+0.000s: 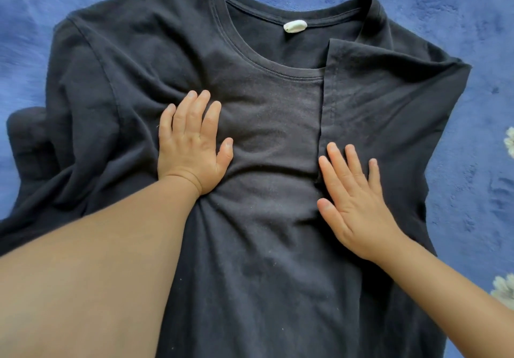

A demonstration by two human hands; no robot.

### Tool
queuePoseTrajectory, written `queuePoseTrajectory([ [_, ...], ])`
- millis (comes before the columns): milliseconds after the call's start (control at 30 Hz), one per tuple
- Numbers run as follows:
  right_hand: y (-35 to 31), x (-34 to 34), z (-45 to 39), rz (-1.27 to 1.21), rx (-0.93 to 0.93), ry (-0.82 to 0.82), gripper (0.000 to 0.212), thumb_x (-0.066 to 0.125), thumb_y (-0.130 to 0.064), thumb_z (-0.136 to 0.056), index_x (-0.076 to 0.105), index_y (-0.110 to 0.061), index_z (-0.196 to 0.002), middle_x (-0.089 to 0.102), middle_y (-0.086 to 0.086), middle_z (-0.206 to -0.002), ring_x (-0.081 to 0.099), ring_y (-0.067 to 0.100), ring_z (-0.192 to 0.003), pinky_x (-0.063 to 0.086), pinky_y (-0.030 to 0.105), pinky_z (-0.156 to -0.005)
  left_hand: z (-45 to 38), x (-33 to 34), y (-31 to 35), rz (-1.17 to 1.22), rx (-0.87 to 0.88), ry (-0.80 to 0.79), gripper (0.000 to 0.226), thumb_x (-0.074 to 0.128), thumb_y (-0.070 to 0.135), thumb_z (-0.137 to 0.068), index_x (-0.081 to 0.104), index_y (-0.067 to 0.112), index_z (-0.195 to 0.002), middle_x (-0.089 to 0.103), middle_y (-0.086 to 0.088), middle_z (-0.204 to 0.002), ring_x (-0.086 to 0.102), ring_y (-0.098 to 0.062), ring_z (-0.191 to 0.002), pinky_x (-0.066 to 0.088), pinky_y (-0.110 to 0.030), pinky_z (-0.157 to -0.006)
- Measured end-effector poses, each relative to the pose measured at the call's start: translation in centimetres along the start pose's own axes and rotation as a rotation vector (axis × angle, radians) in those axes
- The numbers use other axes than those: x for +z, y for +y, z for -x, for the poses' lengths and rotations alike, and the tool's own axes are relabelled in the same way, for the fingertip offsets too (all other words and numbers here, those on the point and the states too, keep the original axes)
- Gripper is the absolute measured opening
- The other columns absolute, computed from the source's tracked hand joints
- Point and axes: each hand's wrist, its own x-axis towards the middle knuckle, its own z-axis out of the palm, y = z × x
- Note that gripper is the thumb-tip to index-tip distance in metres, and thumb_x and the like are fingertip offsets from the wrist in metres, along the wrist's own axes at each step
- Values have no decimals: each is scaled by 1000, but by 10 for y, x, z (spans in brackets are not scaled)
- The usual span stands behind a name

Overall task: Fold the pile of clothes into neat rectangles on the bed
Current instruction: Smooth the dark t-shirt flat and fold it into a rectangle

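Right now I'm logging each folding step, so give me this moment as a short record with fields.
garment: dark T-shirt, front up, neck away from the person
surface: blue blanket
label: white tag inside the collar
fold state: right side folded inward over the chest; left sleeve still spread out
left hand: flat on the chest
right hand: flat on the folded flap's edge

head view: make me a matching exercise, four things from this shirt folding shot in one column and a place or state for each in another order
Things
1. left hand
2. right hand
3. neck label
4. blanket

Places or states
A. white, inside the collar
B. blue, spread under the shirt
C. flat on the folded-in side of the black T-shirt
D. flat on the chest, beside the side not folded in

Pairs: 1-D, 2-C, 3-A, 4-B
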Motion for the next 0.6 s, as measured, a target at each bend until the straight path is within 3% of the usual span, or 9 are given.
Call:
queuePoseTrajectory([
  [100,-36,20,-7,68,52,85,60,11,-45,-98,25,-1,-136,27,14,-146,18,28,-135,0,39,-111,-2,-3,3,3,0,2,57,39,36,-80,52,-1,-122,53,-22,-129,44,-36,-121,18,-44,-101],
  [267,-38,33,-12,104,88,197,60,24,-41,-94,29,3,-135,33,21,-144,20,29,-134,2,37,-112,-3,-6,3,8,-16,-39,58,38,38,-80,56,-1,-119,56,-21,-126,51,-38,-118,19,-43,-100],
  [400,-38,34,-10,159,101,184,62,31,-35,-89,37,9,-133,37,25,-142,21,29,-132,8,42,-108,1,-21,7,147,-71,-185,63,33,44,-86,46,5,-134,40,-13,-144,32,-30,-136,10,-39,-110],
  [467,-37,34,-10,168,123,165,64,29,-35,-89,38,9,-134,35,24,-144,21,29,-134,7,42,-107,-3,-31,3,319,-103,-208,60,35,43,-90,38,10,-140,31,-7,-149,22,-21,-141,6,-30,-111],
  [533,-38,32,-11,162,146,133,68,22,-39,-89,34,7,-138,28,20,-148,19,28,-138,2,40,-110,-4,-54,-8,658,-187,-161,50,37,31,-91,44,6,-134,46,-8,-138,38,-20,-131,21,-22,-105],
  [600,-43,28,-12,139,174,88,75,14,-45,-86,29,4,-141,21,16,-152,14,25,-141,0,40,-113,0,-84,-27,801,-237,34,38,38,16,-91,54,1,-122,60,-7,-116,53,-18,-112,35,-18,-93],
])
